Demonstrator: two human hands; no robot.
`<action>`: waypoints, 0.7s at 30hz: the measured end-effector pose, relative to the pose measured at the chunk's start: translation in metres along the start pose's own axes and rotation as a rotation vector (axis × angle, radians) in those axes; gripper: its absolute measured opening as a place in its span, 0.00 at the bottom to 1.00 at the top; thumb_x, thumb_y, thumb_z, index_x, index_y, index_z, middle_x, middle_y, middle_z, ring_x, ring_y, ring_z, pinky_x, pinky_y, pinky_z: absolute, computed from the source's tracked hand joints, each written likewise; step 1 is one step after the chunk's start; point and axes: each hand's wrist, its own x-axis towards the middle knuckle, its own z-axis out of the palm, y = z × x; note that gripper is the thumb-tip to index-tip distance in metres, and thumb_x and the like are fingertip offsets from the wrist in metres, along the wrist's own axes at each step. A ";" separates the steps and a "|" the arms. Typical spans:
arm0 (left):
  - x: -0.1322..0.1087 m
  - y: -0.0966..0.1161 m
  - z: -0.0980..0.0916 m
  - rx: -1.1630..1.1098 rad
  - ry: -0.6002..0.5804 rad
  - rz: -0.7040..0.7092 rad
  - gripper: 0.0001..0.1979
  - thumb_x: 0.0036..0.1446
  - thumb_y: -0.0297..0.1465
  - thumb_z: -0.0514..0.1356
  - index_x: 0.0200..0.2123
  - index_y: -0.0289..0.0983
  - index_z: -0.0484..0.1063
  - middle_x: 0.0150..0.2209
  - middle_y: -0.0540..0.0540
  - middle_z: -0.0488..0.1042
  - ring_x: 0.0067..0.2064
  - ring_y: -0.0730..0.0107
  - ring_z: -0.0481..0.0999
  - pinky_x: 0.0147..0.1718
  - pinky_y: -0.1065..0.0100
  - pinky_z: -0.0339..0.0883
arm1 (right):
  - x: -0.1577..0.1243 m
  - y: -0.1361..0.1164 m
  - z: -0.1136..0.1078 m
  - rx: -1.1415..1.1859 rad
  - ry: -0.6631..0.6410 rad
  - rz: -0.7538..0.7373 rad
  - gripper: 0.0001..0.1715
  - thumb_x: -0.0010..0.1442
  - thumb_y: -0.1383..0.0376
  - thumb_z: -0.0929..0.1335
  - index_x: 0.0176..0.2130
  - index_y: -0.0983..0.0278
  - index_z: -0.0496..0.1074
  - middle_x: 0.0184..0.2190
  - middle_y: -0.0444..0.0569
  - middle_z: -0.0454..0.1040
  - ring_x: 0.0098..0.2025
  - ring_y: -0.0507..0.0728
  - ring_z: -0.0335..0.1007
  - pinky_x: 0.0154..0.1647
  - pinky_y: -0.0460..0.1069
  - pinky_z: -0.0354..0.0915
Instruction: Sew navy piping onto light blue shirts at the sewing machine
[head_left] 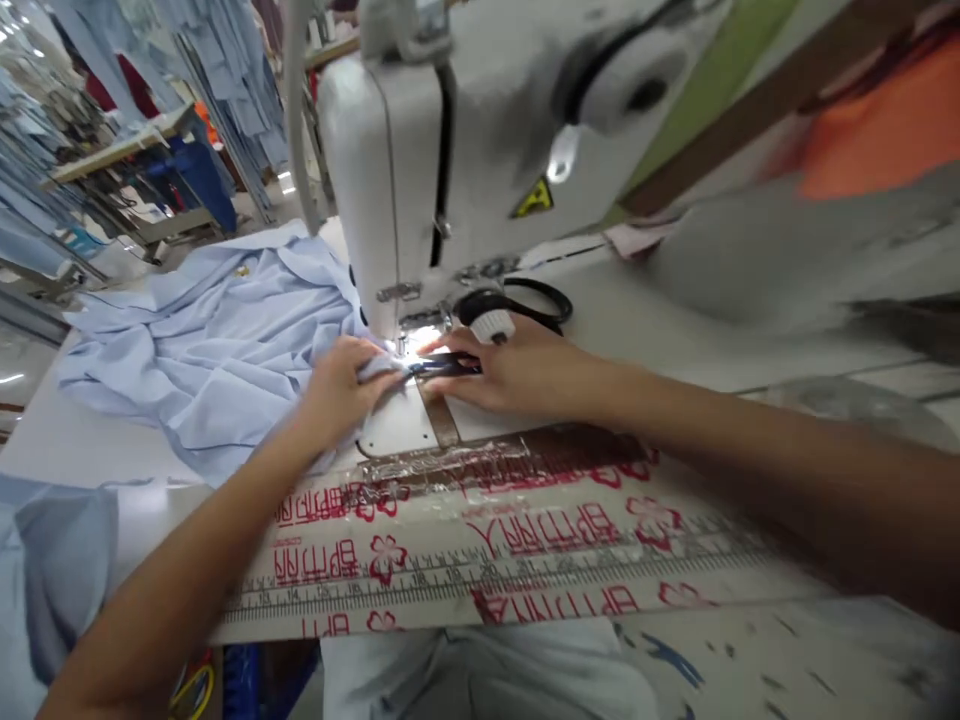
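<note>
I watched the left hand [341, 392] pinch the pale blue shirt [214, 350], which lay along the left of the sewing table [90, 450] up to the presser foot [420, 320], while the right hand [517, 370] half-closed on small black snips [446, 365]; the shirt looked to need holding steady there.

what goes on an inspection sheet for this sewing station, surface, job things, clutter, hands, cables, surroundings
surface: white sewing table, with a red-printed measuring strip along its near edge
job's things: white sewing machine, lit at the needle; pale blue garment bunched to its left
clutter: second pale blue piece at lower left; black looped handle, possibly scissors, behind the right hand
hands: left hand pinches the garment by the needle; right hand has its fingers on a dark strip
cables: yellow wire below the table
surroundings: hanging pale blue garments, more work tables beyond
</note>
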 end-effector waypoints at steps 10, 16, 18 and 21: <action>0.011 0.010 -0.007 -0.103 -0.093 -0.247 0.04 0.50 0.28 0.60 0.24 0.35 0.71 0.25 0.50 0.70 0.29 0.72 0.68 0.30 0.65 0.60 | -0.001 0.004 0.003 0.035 0.007 -0.024 0.14 0.58 0.59 0.64 0.38 0.64 0.72 0.31 0.51 0.75 0.32 0.58 0.67 0.32 0.50 0.57; 0.007 0.009 -0.005 -0.138 -0.060 -0.221 0.03 0.49 0.28 0.61 0.25 0.35 0.72 0.28 0.49 0.72 0.33 0.70 0.68 0.35 0.63 0.62 | -0.005 0.008 0.000 0.064 0.097 -0.080 0.10 0.56 0.60 0.65 0.35 0.63 0.72 0.28 0.49 0.73 0.30 0.56 0.65 0.31 0.50 0.56; 0.006 0.008 -0.004 -0.154 -0.048 -0.195 0.02 0.49 0.28 0.61 0.26 0.36 0.72 0.30 0.49 0.73 0.36 0.68 0.69 0.38 0.63 0.62 | -0.004 0.006 0.003 0.082 0.133 -0.083 0.12 0.55 0.58 0.67 0.37 0.61 0.72 0.30 0.48 0.74 0.31 0.56 0.66 0.32 0.50 0.56; 0.006 0.006 -0.005 -0.132 -0.063 -0.153 0.02 0.49 0.28 0.60 0.26 0.37 0.72 0.30 0.49 0.73 0.37 0.68 0.69 0.39 0.62 0.63 | -0.001 0.001 0.010 0.080 0.119 -0.103 0.14 0.56 0.57 0.66 0.39 0.63 0.72 0.32 0.49 0.74 0.32 0.56 0.65 0.32 0.50 0.55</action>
